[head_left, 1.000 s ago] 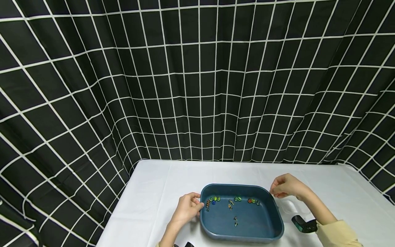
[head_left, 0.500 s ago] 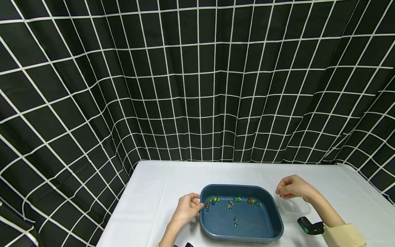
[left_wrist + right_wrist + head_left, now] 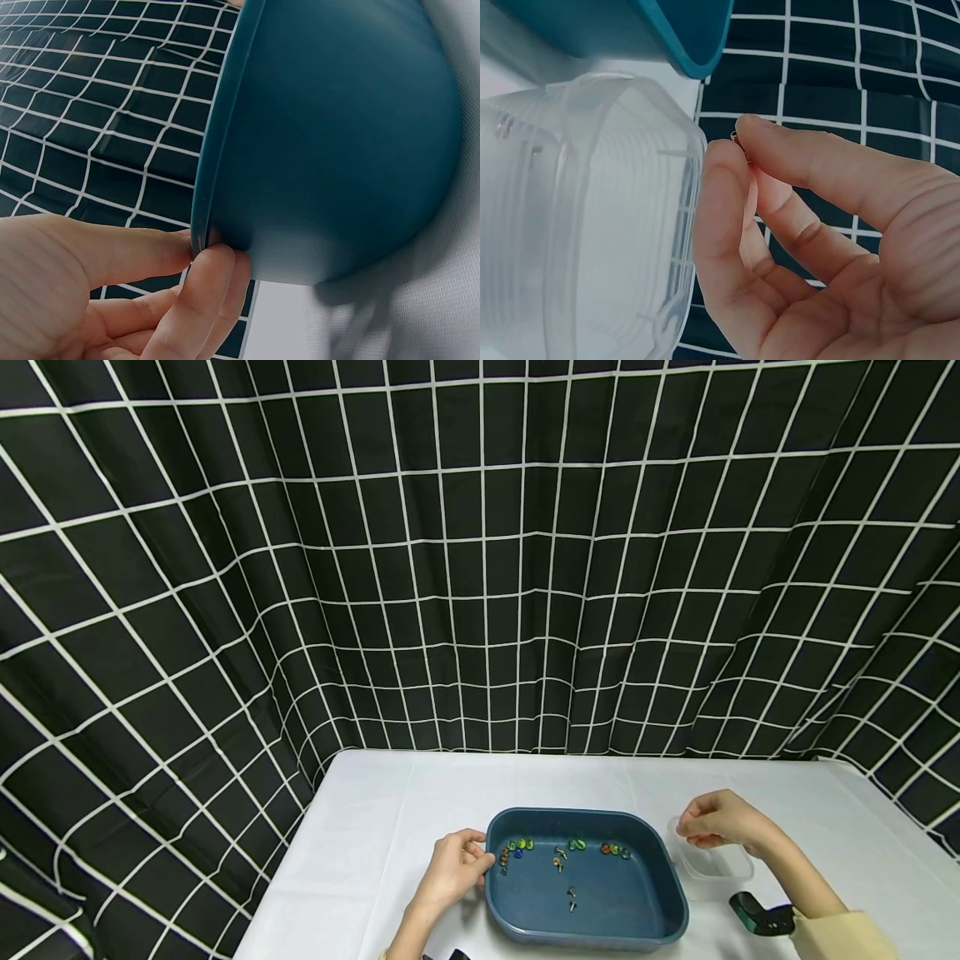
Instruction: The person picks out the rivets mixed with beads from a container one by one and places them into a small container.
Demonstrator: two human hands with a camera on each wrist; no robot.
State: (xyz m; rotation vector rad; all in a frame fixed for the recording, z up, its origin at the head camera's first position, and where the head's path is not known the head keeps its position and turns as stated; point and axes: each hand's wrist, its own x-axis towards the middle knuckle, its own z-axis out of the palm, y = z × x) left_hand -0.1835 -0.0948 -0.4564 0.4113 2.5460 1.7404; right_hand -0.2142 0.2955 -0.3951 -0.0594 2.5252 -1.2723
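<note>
My left hand (image 3: 452,870) pinches the left rim of a deep blue plastic tub (image 3: 615,897), thumb on one side and fingertips on the other in the left wrist view. Several glass marbles (image 3: 522,843) lie along the tub's far side and left end. Among and in front of them are several small brass-coloured screws (image 3: 572,892). Over a clear plastic container (image 3: 570,210), right of the tub, my right hand (image 3: 723,820) pinches a small metal screw (image 3: 739,142) between thumb and forefinger, mostly hidden by the fingertips. A few small pieces (image 3: 504,126) show blurred through the container's wall.
White cloth (image 3: 390,827) covers the table. A black curtain with white grid lines (image 3: 525,610) hangs behind it and at both sides. The clear container stands close against the tub's right wall.
My right hand has moved right and slightly down, from the tub's right rim to over the clear container, keeping its pinch. My left hand has stayed on the left rim.
</note>
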